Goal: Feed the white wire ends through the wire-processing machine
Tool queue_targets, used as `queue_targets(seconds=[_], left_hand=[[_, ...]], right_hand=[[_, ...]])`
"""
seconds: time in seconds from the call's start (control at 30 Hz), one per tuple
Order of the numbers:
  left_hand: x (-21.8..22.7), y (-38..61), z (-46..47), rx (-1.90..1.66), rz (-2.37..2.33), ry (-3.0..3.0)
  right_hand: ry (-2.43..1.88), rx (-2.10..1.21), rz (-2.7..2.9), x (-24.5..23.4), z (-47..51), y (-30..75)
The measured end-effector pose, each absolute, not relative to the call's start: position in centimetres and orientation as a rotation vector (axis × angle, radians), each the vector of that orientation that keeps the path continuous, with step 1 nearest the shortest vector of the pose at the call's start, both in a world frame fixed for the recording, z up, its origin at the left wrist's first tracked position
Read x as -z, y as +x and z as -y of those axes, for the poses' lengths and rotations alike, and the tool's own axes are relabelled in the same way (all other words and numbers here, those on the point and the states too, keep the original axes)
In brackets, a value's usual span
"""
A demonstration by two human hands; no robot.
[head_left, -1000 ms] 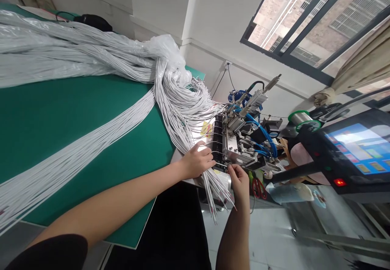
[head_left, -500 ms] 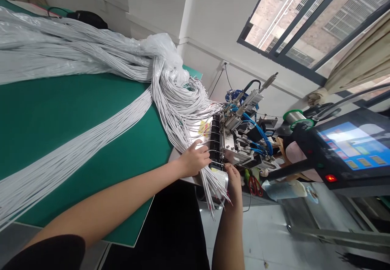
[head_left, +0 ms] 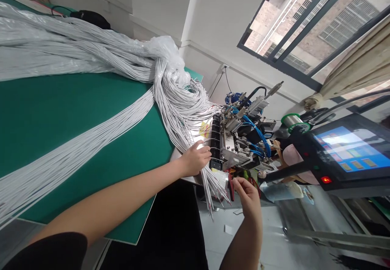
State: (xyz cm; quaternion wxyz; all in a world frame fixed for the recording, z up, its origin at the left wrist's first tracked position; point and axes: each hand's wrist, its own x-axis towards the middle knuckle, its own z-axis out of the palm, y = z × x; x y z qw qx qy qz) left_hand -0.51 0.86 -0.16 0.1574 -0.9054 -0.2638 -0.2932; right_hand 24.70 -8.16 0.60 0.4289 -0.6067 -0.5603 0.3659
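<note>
My left hand (head_left: pixel 196 160) is closed around a bundle of white wires (head_left: pixel 215 186) in front of the machine. Their loose ends, some with reddish tips, hang out below it. To the right, my right hand (head_left: pixel 249 195) has its thumb and fingertips pinched together; anything between them is too small to make out. A red object (head_left: pixel 231 186) shows just beside those fingertips, and I cannot tell whether they touch. Above both hands stands the wire-processing machine (head_left: pixel 230 144), where several single white wires lie across its black front bar (head_left: pixel 215 140).
A green table (head_left: pixel 76 111) fills the left, carrying long white wire bundles (head_left: pixel 122 55) partly wrapped in clear plastic (head_left: pixel 166 48). On the right is a lit control screen (head_left: pixel 353 148) on an arm. A green-rimmed wire spool (head_left: pixel 294 122) sits behind the machine.
My right hand has moved away from the machine's front bar, right and down, uncovering the red object. My left hand stays on the wire bundle.
</note>
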Motion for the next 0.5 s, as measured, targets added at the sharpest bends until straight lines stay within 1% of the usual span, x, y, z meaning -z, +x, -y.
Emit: queue_targets(seconds=[0.13, 0.3, 0.5], left_hand=[[0.4, -0.5, -0.9, 0.848, 0.767, -2.581], [0.2, -0.6, -0.7, 0.848, 0.778, -2.569], [-0.1, -0.7, -0.8, 0.882, 0.732, -2.556]], right_hand=[[-1.534, -0.918, 1.642, -2.0, 9.5, 24.6], [-1.543, -1.017, 1.847, -2.4, 9.8, 24.0], [-1.486, -0.792, 1.799, -2.0, 9.3, 24.1]])
